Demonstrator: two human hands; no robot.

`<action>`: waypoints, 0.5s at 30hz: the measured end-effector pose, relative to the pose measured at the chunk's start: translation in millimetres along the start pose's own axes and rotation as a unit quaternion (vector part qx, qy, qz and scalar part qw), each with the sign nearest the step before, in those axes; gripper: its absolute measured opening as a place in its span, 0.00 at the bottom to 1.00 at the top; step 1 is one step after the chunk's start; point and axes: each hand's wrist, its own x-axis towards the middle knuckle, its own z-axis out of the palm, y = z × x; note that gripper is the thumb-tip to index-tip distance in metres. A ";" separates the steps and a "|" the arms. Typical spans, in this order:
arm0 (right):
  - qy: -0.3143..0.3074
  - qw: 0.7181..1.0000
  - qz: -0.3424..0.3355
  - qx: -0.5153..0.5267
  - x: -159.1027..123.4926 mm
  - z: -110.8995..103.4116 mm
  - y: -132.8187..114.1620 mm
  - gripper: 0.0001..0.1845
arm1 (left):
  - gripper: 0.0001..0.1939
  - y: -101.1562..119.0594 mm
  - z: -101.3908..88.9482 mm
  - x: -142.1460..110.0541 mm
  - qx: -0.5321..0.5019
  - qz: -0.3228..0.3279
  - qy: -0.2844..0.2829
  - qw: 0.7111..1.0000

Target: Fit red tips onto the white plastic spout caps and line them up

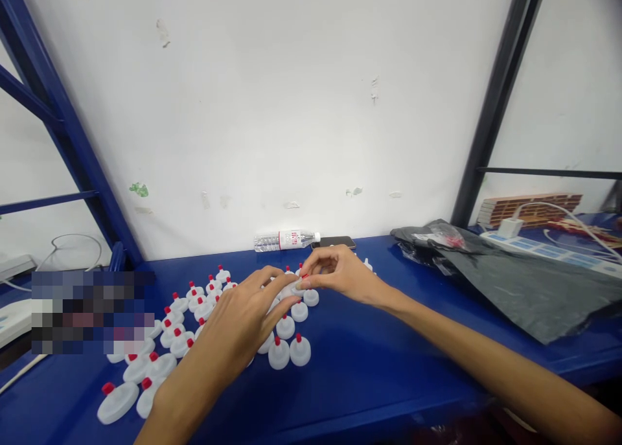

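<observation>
My left hand [247, 309] holds a white plastic cap [290, 288] by its wide round body, thumb and fingers closed on its sides. At the cap's narrow end, my right hand [330, 270] pinches a small red tip [304, 277] between thumb and forefinger. Whether the tip is fully seated on the cap is hidden by the fingers. Around and below both hands stand several similar white caps with red tips [300, 351], on the blue table [369, 380]. Some of them are covered by my left hand and forearm.
A clear water bottle [286, 240] lies against the wall, with a phone [347, 242] beside it. A few white pieces [368, 264] sit behind my right wrist. To the right are a dark plastic bag [525, 296] and a power strip [558, 251]. Blue metal posts [72, 140] rise at left.
</observation>
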 end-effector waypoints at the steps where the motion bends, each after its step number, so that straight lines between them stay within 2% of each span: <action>1: 0.005 1.000 0.000 0.005 -0.6 1.3 -0.8 0.11 | 0.18 0.1 0.6 -0.2 0.000 -0.002 0.006 1.000; 6: 0.030 0.999 -0.013 0.032 -3.6 10.5 -3.2 0.11 | 0.31 -0.7 3.1 -1.0 -0.004 -0.032 0.048 0.998; 10: 0.007 0.999 -0.045 0.010 -4.0 7.7 -3.9 0.08 | 0.34 0.6 1.5 -0.8 -0.008 -0.042 0.037 0.998; 13: -0.036 0.994 -0.072 -0.077 -2.8 -7.3 -7.2 0.07 | 0.32 4.1 -2.2 -0.3 -0.032 -0.058 0.049 0.997; 15: -0.087 0.977 -0.074 -0.182 -1.7 -19.3 -9.2 0.06 | 0.28 6.2 -4.5 0.0 -0.052 -0.069 0.066 0.994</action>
